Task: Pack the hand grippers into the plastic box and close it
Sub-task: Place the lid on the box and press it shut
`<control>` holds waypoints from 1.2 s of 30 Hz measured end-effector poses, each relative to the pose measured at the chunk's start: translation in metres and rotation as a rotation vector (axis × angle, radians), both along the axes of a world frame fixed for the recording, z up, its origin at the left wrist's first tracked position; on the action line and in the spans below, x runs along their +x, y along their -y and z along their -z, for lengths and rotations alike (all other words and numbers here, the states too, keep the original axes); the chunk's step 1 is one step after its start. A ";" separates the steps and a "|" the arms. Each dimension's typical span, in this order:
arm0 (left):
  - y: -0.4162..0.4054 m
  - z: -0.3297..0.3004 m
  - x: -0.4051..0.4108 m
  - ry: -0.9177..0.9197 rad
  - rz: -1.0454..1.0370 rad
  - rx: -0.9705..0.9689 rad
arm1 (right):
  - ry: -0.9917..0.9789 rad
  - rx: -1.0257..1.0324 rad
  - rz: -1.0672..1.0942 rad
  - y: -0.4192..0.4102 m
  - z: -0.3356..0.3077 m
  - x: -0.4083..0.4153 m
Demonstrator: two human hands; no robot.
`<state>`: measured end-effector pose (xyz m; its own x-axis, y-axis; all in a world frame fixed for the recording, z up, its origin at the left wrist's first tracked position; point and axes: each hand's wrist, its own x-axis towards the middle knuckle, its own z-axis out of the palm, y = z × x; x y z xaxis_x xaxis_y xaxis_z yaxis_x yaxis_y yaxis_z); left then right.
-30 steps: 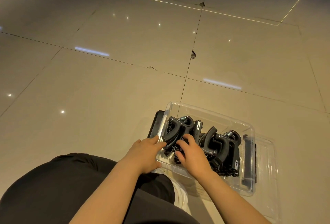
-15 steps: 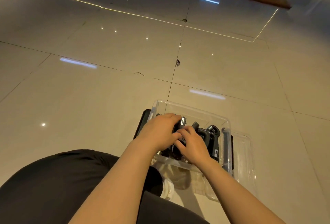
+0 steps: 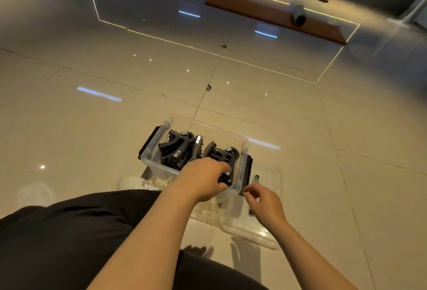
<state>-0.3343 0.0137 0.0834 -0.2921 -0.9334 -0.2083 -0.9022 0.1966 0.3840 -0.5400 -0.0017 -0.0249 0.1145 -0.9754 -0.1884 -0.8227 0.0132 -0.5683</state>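
- Change: a second ago both hands were inside the plastic box [image 3: 154, 161], working the hand grippers [image 3: 184, 148] together. Now the right hand [image 3: 265, 202] is out of the box and hovers over the clear lid [image 3: 270, 227], which lies flat on the floor [image 3: 92, 128] just right of the box.
- Left hand [image 3: 203, 178] has shifted from the box's left end to its right end; its grip is curled down onto the black hand gripper there, though whether it clasps or only presses, I cannot tell.
- Right hand's grip: fingers loosely curled, holding nothing, just above the lid's near-left part, not clearly touching it.
- Meaning, as a judgement: packing looks finished or nearly so; the left hand seems to be settling the last piece while the right goes for the lid. Closing is not yet begun.
- Task's things: the hand grippers sit inside the box, ahead of and under the left grip; the box stands on the floor in front of the knees.
- Counts: one box, one lid, two black latches, one at each end of the box. Hand grippers: two clusters, left and right; at least four pieces, but the exact number cannot be told, as they overlap.
- One small dark cylinder [image 3: 256, 177] lies on the lid ahead of the right grip; what it is, unclear.
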 end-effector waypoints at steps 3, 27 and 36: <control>-0.025 0.002 -0.030 -0.004 -0.030 0.005 | -0.070 -0.037 -0.056 -0.017 -0.008 -0.035; -0.018 -0.103 -0.186 0.085 -0.087 -0.144 | 0.461 -0.261 0.118 -0.051 -0.116 -0.246; 0.068 -0.039 -0.172 0.508 0.274 -0.258 | 0.242 -0.097 0.128 -0.004 -0.086 -0.270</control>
